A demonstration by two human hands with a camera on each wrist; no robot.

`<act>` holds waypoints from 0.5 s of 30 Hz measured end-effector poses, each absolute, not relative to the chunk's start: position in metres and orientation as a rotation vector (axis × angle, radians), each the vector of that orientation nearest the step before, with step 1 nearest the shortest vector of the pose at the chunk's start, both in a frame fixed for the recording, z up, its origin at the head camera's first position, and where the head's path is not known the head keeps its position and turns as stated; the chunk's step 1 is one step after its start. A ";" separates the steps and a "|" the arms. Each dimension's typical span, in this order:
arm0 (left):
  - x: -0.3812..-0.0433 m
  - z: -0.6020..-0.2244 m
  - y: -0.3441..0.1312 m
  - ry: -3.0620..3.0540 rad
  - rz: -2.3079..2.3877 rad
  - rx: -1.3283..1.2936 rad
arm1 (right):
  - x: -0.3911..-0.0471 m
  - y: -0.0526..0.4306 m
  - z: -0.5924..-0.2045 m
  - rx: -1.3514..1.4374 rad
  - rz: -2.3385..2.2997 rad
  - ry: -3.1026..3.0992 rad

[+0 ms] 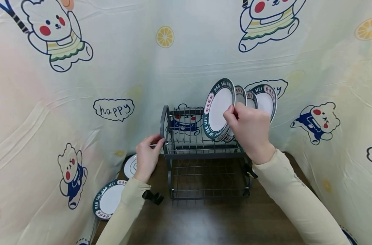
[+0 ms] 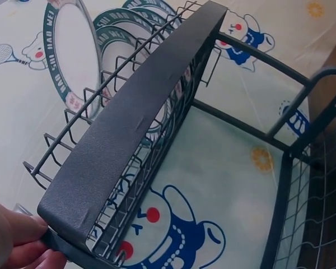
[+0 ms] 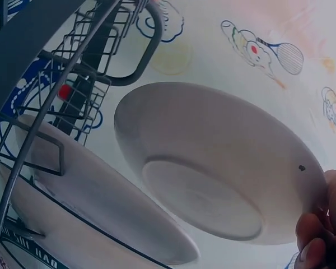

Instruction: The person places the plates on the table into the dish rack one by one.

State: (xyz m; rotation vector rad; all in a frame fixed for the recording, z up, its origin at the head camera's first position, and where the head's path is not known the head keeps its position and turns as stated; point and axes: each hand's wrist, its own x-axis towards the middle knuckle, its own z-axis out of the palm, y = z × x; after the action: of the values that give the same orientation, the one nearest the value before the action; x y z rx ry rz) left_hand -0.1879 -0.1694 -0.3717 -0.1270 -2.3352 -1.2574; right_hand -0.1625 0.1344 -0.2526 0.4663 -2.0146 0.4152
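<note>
My right hand (image 1: pixel 250 131) pinches the right rim of a white plate (image 1: pixel 217 114) with a dark green lettered border, tilted on edge over the top tier of a dark metal dish rack (image 1: pixel 208 156). Its pale underside faces the right wrist view, where the thumb and fingers grip one end of the rim. Behind it, several matching plates (image 1: pixel 267 102) stand on edge in the rack's right half, partly covered by the hand. At the rack's upper left end, my left hand (image 1: pixel 146 156) grips the side frame; in the left wrist view its fingers (image 2: pixel 31 227) hold the corner below a broad dark bar.
Two more plates lie on the left, a bordered one (image 1: pixel 110 200) beside the left sleeve and a paler one (image 1: pixel 130 166) partly behind the left hand. The rack stands on a brown table (image 1: pixel 204 217). A printed cloth (image 1: pixel 179 68) hangs behind and along both sides.
</note>
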 end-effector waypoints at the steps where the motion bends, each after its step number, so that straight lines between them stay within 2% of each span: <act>1: -0.188 -0.372 -0.170 -2.336 -1.258 -0.129 | -0.164 0.133 -0.254 0.460 0.397 -2.013; 15: -0.188 -0.373 -0.169 -2.334 -1.234 -0.140 | -0.176 0.105 -0.268 0.378 0.160 -2.084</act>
State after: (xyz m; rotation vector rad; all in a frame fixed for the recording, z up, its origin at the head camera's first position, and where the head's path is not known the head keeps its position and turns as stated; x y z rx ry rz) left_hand -0.1885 -0.1689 -0.3730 -0.1404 -2.3338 -1.2338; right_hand -0.1760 0.1047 -0.2679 0.3782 -2.0844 0.1599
